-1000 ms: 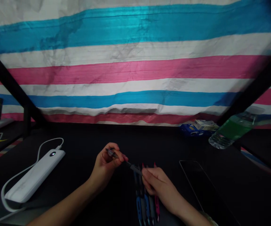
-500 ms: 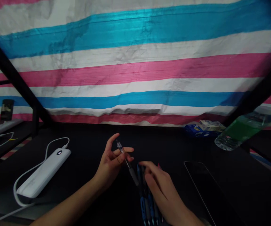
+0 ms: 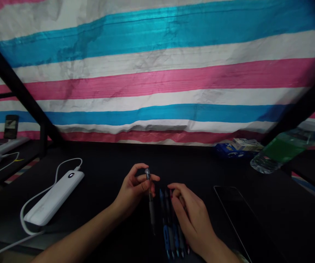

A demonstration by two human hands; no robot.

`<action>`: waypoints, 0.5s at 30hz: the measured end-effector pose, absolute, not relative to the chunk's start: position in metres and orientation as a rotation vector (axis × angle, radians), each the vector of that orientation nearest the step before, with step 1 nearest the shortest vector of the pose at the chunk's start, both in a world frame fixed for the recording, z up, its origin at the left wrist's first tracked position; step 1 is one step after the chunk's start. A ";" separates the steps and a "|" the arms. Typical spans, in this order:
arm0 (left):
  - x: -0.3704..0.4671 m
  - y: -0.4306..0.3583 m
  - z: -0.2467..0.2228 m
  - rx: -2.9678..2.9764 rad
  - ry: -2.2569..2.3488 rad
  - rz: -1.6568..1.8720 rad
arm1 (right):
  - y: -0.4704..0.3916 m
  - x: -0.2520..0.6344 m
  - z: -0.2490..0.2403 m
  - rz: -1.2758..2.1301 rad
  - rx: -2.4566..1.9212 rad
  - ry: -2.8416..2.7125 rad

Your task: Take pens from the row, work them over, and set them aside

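Observation:
My left hand [image 3: 134, 190] pinches the upper end of a clear-barrelled pen [image 3: 150, 199] with a dark grip, held nearly upright with its tip down toward the black table [image 3: 110, 160]. Just right of it, a row of several pens [image 3: 171, 230] with blue, grey and pink ends lies side by side on the table. My right hand [image 3: 192, 215] rests on top of that row with its fingers bent over the pens' far ends; it lifts none of them.
A white power bank [image 3: 54, 197] with a white cable lies at the left. A dark phone [image 3: 234, 215] lies flat at the right. A green plastic bottle [image 3: 279, 151] and small boxes [image 3: 235, 148] sit at the back right. A striped tarp [image 3: 157, 73] hangs behind.
My left hand has swung the pen from pointing right toward the row to standing nearly upright. My right hand let go of its tip and settled onto the row of pens.

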State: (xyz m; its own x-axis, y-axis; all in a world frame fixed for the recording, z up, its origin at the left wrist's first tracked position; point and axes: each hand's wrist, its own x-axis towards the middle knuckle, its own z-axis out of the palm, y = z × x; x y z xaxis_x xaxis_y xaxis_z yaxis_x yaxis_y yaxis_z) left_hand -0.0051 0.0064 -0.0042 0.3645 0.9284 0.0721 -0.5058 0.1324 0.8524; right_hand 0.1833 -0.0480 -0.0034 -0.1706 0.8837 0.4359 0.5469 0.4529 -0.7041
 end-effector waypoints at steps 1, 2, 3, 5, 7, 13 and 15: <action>-0.005 0.007 -0.005 0.941 0.563 1.129 | -0.048 0.183 -0.004 0.493 -1.210 -1.848; -0.005 0.007 -0.005 0.943 0.573 1.136 | -0.047 0.183 -0.004 0.492 -1.211 -1.846; -0.005 0.007 -0.004 0.945 0.579 1.142 | -0.047 0.184 -0.004 0.487 -1.212 -1.842; -0.005 0.007 -0.004 0.954 0.582 1.152 | -0.048 0.184 -0.004 0.483 -1.215 -1.835; -0.004 0.007 -0.004 0.965 0.582 1.158 | -0.049 0.185 -0.004 0.480 -1.213 -1.832; -0.006 0.009 -0.006 0.963 0.678 1.183 | -0.047 0.186 -0.005 0.441 -1.214 -1.826; -0.008 0.012 -0.005 0.993 0.688 1.192 | -0.045 0.186 -0.006 0.420 -1.222 -1.823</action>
State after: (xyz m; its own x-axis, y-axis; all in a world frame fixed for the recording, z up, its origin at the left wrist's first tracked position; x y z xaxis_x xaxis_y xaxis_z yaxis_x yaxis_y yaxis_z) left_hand -0.0079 0.0119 -0.0054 0.2599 0.9637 0.0606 -0.4295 0.0592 0.9011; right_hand 0.1859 -0.0446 -0.0056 -0.1332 0.8690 0.4765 0.5726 0.4599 -0.6787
